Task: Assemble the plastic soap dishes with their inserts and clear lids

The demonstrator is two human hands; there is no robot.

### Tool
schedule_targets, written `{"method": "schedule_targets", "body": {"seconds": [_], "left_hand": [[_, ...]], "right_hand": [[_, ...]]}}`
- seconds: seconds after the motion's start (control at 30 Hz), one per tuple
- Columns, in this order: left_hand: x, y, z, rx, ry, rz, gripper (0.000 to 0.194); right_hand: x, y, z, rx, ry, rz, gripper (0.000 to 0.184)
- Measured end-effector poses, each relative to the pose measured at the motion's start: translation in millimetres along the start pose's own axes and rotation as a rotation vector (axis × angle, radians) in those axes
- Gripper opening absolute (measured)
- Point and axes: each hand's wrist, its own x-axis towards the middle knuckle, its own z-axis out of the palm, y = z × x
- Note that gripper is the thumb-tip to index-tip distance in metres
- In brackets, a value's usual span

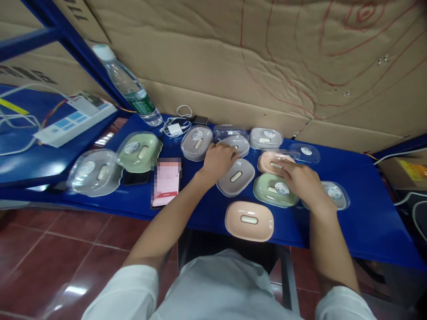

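Note:
Several oval soap dishes lie on the blue table, each with a white oblong piece in its middle. My left hand (218,160) bends its fingers over a grey soap dish (243,143) at the back; they touch it near its white piece. My right hand (300,180) has its fingertips on a pink soap dish (267,162) with a clear lid; the hand partly hides a lidded green soap dish (270,191). In front of my left hand is an uncovered grey soap dish (228,183). Closest to me sits an uncovered pink soap dish (233,221).
A phone (167,182), a lidded green dish (136,155) and a clear-lidded dish (95,173) are at left. A water bottle (133,95), cable (175,129) and power strip (78,122) stand behind. Cardboard (216,66) walls the back. Clear lids (305,153) lie at right.

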Motion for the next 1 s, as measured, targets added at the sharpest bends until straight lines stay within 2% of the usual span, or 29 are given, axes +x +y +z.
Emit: {"method": "schedule_targets", "body": {"seconds": [0.17, 0.33, 0.5, 0.6, 0.73, 0.87, 1.0], "left_hand": [[-0.2, 4.0, 2.6, 0.034, 0.004, 0.02, 0.028], [0.5, 2.2, 2.0, 0.063, 0.024, 0.013, 0.034], [0.2, -0.2, 1.7, 0.042, 0.029, 0.031, 0.031], [0.8, -0.7, 2.3, 0.021, 0.028, 0.046, 0.029], [3.6, -3.7, -2.1, 0.0, 0.04, 0.016, 0.033], [2.8, -6.8, -5.7, -0.023, 0.066, 0.001, 0.034], [-1.5, -7.3, -0.4, -0.027, 0.038, 0.048, 0.028]], "right_hand": [[7.8, 23.9, 12.1, 0.206, -0.025, -0.101, 0.039], [8.8, 48.0, 14.9, 0.332, -0.112, -0.092, 0.034], [8.5, 62.0, 18.8, 0.454, -0.148, -0.117, 0.045], [10.4, 58.2, 21.4, 0.453, -0.11, -0.128, 0.043], [11.4, 44.5, 10.2, 0.386, -0.037, -0.198, 0.036], [11.8, 36.5, -3.3, 0.281, 0.095, -0.126, 0.043], [13.0, 35.9, -5.9, 0.191, 0.275, -0.062, 0.043]]}}
